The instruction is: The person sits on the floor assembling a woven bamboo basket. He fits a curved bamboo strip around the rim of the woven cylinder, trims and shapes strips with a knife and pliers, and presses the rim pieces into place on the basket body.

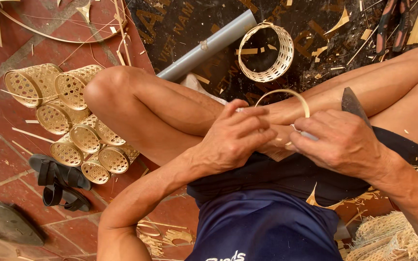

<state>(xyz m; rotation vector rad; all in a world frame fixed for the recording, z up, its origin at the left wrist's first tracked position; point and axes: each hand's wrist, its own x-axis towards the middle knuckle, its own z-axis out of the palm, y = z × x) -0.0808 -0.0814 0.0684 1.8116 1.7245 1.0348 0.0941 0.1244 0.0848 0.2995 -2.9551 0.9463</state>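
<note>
— Head view looks straight down on a person sitting on the floor with legs crossed. How far along does the work look to you?

— Partway, I'd judge. Well off to the left of the left hand (235, 137) lies a heap of finished woven bamboo baskets (71, 121), small open-weave cylinders piled on the red floor tiles (6, 111). Ahead of both hands, one more woven cylinder (267, 52) lies alone on the dark mat (180, 24), beside a grey pipe (209, 46). It seems to lack a rim, though I can't be sure.

— And what is in hand?

— A thin bamboo strip (286, 94) bent into a hoop. It arches up just above the two hands, over the shin, with its ends coming down between the fingers. The hoop looks not yet closed or bound; that joint seems to be the step in progress.

— How are the hands set?

— Left hand is palm down, fingers curled and pinching one end of the strip against the leg. Right hand (339, 142) sits just beside it, closed around the handle of a knife, whose dark blade (353, 104) sticks up beyond the knuckles. The thumb presses toward the strip's other end.

— Anything else?

— Shavings all around, and black sandals (59, 181) far to the left, below the baskets.
</note>
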